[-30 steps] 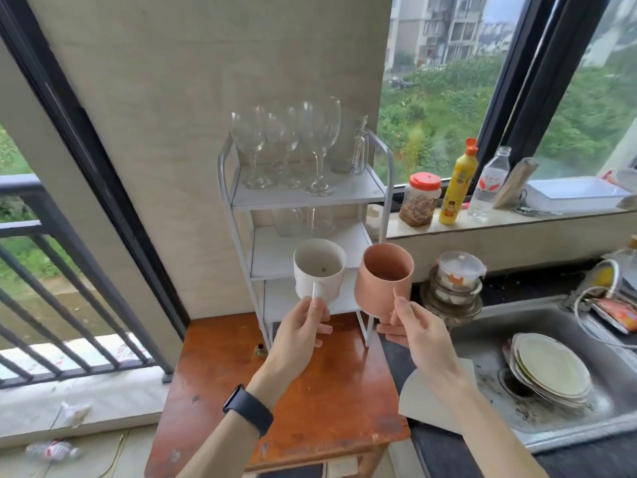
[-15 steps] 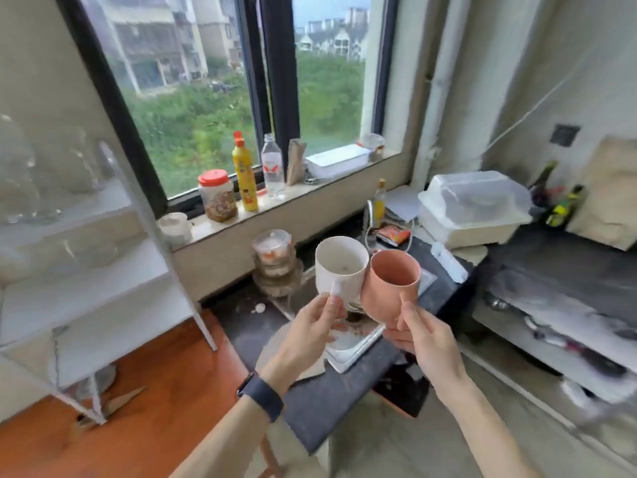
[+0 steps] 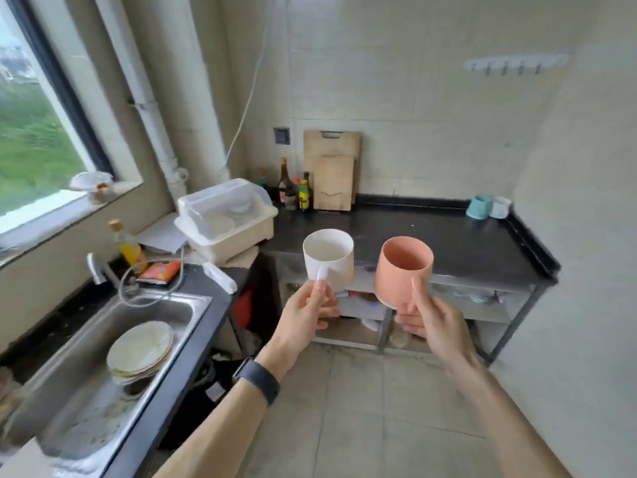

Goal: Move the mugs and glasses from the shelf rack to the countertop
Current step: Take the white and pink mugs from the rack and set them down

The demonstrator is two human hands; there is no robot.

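Observation:
My left hand grips a white mug by its handle, held upright in the air. My right hand holds a salmon-pink mug by its handle side, also upright. Both mugs hover in front of the black countertop, short of its front edge. At the counter's far right corner stand a teal mug and a small white mug. The shelf rack is out of view.
A lidded plastic dish box sits at the counter's left end. Bottles and wooden cutting boards lean at the back wall. A steel sink with stacked plates lies to the left. Open shelves run under the counter.
My view has swung right, from the shelf rack past the window and sink to the black countertop. Both hands have kept their mugs, carried along in front of me.

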